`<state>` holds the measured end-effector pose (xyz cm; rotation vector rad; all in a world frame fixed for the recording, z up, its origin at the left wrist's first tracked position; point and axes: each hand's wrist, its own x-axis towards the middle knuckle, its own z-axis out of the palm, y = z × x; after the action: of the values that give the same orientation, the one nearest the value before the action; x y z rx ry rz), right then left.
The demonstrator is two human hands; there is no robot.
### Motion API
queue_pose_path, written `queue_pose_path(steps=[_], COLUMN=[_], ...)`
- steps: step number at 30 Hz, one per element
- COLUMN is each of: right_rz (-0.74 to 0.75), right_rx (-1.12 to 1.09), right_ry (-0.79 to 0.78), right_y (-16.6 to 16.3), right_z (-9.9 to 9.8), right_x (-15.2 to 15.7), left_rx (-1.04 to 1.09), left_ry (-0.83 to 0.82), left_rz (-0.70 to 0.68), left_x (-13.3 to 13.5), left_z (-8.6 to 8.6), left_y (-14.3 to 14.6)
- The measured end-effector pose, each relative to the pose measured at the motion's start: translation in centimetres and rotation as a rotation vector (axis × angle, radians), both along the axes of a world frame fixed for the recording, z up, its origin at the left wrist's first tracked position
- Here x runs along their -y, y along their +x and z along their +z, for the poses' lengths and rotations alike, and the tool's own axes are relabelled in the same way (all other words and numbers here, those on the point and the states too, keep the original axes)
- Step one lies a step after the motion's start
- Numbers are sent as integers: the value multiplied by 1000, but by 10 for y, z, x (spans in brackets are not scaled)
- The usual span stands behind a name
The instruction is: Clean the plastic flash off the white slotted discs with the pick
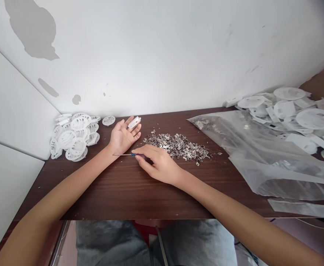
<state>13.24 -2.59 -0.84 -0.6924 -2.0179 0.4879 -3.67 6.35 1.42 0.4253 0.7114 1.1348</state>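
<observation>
My left hand (124,136) is turned palm up above the table, fingers loosely curled. Across its fingers rests a small white plastic piece (134,122), box-like and tilted. My right hand (157,162) is closed around the blue handle of a thin screwdriver (133,154); most of the handle is hidden by the fingers. The slim metal shaft points left, passing near my left wrist; whether it touches the wrist I cannot tell. Just beyond my right hand lies a heap of small shiny metal clips (178,146), spread over the dark wooden table (117,195).
Round slotted white plastic discs (75,135) are piled at the left, with one disc (108,120) lying apart. On the right, a clear plastic bag (250,159) lies in front of more white plastic parts (286,111). A white wall (150,55) closes off the back.
</observation>
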Motion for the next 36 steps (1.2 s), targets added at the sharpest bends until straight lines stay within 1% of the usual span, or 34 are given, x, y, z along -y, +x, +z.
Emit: queue_pose_path(steps=[6,8,11,14,19,27,31,36], right_rz=[-8,37,152,202,194,186,170,109], right_rx=[35,28,31,45,101,125,71,-27], right_ry=[37,39,33,46,82,42,2,-28], right_y=[0,0,-2,-7,-13,-12,-12,-11], right_z=[0,2,4,3,-1,0,2,2], right_x=[0,1,5,9,11,10,11,10], left_rx=[-3,-2,1,10,15,5,1,0], left_ry=[-8,-7,-11,-17,-17,-10,-8,1], left_rz=[2,6,14,12,9,8,8,4], left_x=[0,1,1,1,0,0,0,0], left_z=[1,1,1,1,0,0,-1,-1], left_y=[1,1,2,1,1,1,1,1])
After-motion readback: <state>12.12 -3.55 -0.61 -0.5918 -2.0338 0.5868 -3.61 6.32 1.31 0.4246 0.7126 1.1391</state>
